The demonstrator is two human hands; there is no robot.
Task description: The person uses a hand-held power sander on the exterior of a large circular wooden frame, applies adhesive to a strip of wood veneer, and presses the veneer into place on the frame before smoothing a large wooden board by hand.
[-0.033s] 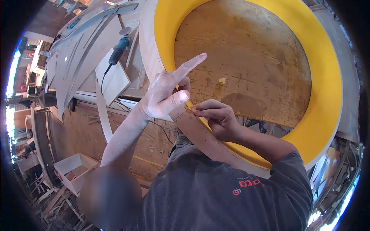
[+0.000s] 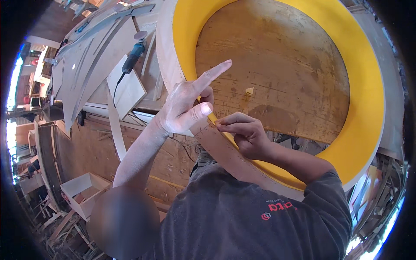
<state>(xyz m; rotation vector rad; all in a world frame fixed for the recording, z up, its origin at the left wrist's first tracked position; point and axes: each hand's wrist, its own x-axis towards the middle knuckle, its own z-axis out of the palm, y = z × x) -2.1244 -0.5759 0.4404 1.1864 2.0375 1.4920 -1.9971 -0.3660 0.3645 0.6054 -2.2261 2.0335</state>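
Hands (image 2: 184, 105) at near side of yellow-lined ring (image 2: 367, 93) — left index finger (image 2: 213, 73) extended, right fingertips (image 2: 223, 123) pinched.

Corded power tool (image 2: 134, 57) by pale board (image 2: 131, 93); open wooden box (image 2: 79, 183), lower left

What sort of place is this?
Probably a woodworking shop: a corded disc power tool lies by pale flat boards, an open-topped box sits lower left, and a large yellow-lined ring is at the person's hands.
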